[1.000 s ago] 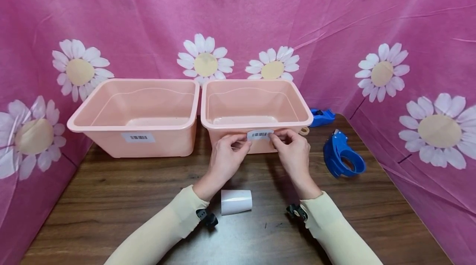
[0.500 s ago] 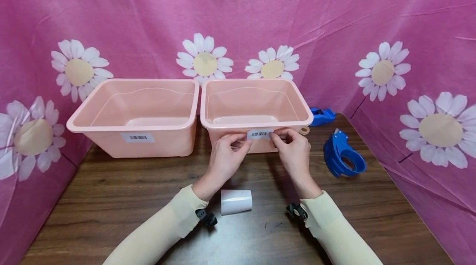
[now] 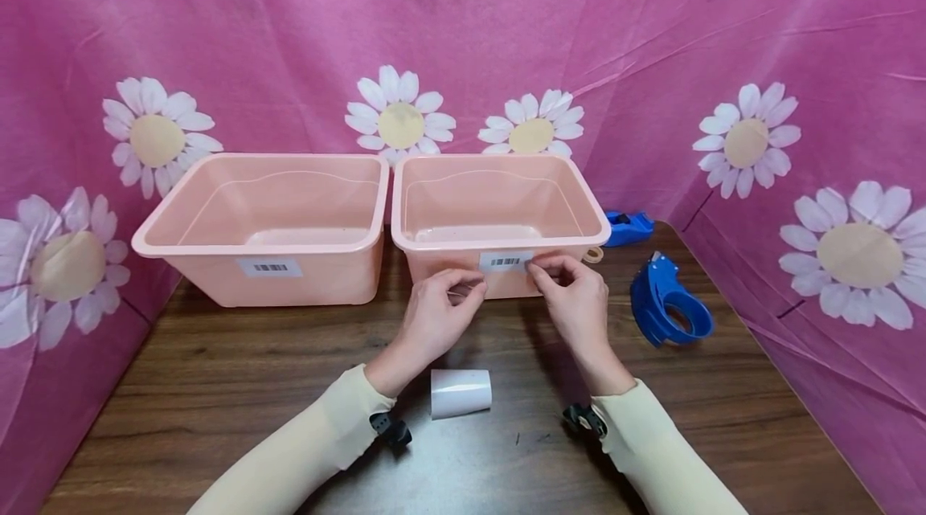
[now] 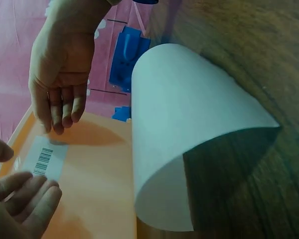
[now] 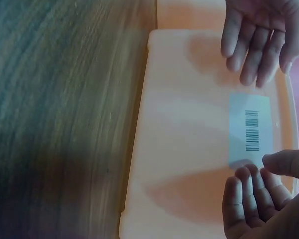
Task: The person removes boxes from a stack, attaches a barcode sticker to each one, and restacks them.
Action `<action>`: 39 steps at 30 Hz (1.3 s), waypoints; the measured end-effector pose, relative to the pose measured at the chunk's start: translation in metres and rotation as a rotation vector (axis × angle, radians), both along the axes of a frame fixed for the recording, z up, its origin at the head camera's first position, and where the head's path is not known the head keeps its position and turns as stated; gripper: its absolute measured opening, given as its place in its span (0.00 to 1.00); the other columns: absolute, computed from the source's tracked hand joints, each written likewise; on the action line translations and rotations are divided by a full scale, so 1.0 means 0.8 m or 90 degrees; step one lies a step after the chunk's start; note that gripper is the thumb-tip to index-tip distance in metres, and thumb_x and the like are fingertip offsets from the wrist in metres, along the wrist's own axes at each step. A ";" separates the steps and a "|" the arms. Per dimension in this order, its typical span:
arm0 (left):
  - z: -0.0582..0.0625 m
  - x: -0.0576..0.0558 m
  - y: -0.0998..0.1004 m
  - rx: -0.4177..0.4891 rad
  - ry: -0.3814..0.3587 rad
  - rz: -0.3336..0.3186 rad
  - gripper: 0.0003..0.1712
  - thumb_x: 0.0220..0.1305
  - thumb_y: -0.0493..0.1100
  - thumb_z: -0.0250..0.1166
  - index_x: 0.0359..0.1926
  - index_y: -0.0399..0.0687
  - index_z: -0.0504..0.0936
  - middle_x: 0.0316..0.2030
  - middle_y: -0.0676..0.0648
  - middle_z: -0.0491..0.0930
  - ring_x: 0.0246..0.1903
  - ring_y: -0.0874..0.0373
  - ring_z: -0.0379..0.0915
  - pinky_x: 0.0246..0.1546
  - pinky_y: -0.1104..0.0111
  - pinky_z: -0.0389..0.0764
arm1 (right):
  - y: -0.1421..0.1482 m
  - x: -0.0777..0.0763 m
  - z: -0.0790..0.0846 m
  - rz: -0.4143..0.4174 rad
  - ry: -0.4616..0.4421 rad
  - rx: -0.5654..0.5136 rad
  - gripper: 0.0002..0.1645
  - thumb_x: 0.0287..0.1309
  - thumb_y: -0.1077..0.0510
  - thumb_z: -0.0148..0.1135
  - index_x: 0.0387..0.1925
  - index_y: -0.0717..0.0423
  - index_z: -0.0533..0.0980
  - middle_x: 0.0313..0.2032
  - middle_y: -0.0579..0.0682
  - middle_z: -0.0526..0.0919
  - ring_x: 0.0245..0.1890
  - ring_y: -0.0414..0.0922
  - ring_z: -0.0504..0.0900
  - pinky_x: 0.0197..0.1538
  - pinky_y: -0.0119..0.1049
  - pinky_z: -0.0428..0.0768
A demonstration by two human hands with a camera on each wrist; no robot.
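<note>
A white barcode label [image 3: 506,262] lies against the front wall of the right pink bin [image 3: 499,243]. My left hand [image 3: 443,310] is just off the label's left end, its fingers loosely bent and holding nothing. At the opposite end, my right hand [image 3: 575,302] has its fingertips at the label's edge; in the right wrist view its thumb and fingers stand apart, and whether they touch the label is unclear. Between my forearms, a curled white sheet [image 3: 460,393] rests on the table, large in the left wrist view.
On the left stands a second pink bin [image 3: 325,282] with its own barcode label [image 3: 269,267]. A blue tape dispenser [image 3: 669,302] sits to the right, another blue dispenser [image 3: 628,228] behind it. Beside the right bin lies a small tan ring [image 3: 593,255]. Pink flowered cloth surrounds the table.
My left fingers have come away from the label's left end, drawing slightly back. The right hand has shifted a little right and down. The whole label now shows, flat on the bin.
</note>
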State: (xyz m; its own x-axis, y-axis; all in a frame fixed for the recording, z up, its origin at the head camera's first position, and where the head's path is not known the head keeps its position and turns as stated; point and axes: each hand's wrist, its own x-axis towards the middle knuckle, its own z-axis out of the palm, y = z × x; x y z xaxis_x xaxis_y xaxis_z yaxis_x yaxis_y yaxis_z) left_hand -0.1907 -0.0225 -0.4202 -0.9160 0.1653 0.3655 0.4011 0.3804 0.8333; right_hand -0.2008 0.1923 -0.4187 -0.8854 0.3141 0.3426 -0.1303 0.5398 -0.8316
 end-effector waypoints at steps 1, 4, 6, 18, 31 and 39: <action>-0.001 0.001 0.001 0.000 -0.006 -0.020 0.15 0.76 0.41 0.72 0.58 0.40 0.92 0.52 0.43 0.94 0.49 0.51 0.93 0.54 0.59 0.94 | 0.000 0.002 0.000 0.016 -0.003 -0.005 0.08 0.69 0.52 0.79 0.41 0.53 0.93 0.39 0.52 0.94 0.34 0.32 0.82 0.37 0.20 0.76; -0.003 0.003 0.007 0.002 -0.018 -0.081 0.18 0.77 0.39 0.69 0.63 0.40 0.90 0.58 0.42 0.92 0.55 0.49 0.92 0.60 0.56 0.93 | -0.004 0.007 0.000 0.083 -0.013 -0.031 0.09 0.72 0.55 0.77 0.47 0.55 0.93 0.48 0.54 0.95 0.39 0.32 0.84 0.41 0.19 0.79; -0.004 0.003 0.012 0.009 -0.022 -0.110 0.21 0.77 0.37 0.68 0.67 0.39 0.87 0.62 0.41 0.90 0.60 0.47 0.91 0.64 0.55 0.91 | -0.008 0.010 0.000 0.132 -0.022 -0.054 0.11 0.74 0.56 0.75 0.51 0.56 0.92 0.52 0.56 0.94 0.42 0.32 0.85 0.44 0.19 0.81; -0.002 -0.010 0.013 0.047 -0.050 -0.102 0.26 0.74 0.34 0.66 0.72 0.37 0.83 0.67 0.36 0.86 0.67 0.41 0.85 0.72 0.50 0.86 | -0.015 0.004 -0.003 0.226 -0.056 -0.212 0.18 0.79 0.68 0.61 0.63 0.64 0.86 0.60 0.65 0.91 0.54 0.37 0.90 0.60 0.27 0.88; 0.002 0.003 -0.009 0.032 -0.050 -0.081 0.27 0.77 0.36 0.69 0.73 0.37 0.82 0.69 0.38 0.85 0.69 0.43 0.84 0.73 0.49 0.85 | 0.022 0.021 -0.001 0.225 -0.085 -0.212 0.21 0.82 0.64 0.59 0.70 0.59 0.82 0.67 0.62 0.88 0.62 0.39 0.90 0.63 0.23 0.87; 0.003 0.001 0.004 0.007 -0.075 -0.133 0.27 0.80 0.40 0.68 0.75 0.40 0.81 0.70 0.40 0.85 0.69 0.43 0.84 0.72 0.52 0.85 | -0.003 0.016 0.002 0.310 -0.075 -0.193 0.23 0.80 0.69 0.57 0.71 0.66 0.80 0.68 0.66 0.86 0.62 0.35 0.87 0.63 0.22 0.85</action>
State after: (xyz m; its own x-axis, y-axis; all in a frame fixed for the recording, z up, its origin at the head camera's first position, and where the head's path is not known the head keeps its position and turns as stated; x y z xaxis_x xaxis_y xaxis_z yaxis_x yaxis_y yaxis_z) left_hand -0.1897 -0.0197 -0.4180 -0.8989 0.3521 0.2606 0.3698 0.2908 0.8824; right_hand -0.1879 0.1902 -0.4171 -0.9790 -0.0709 0.1912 -0.2009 0.1770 -0.9635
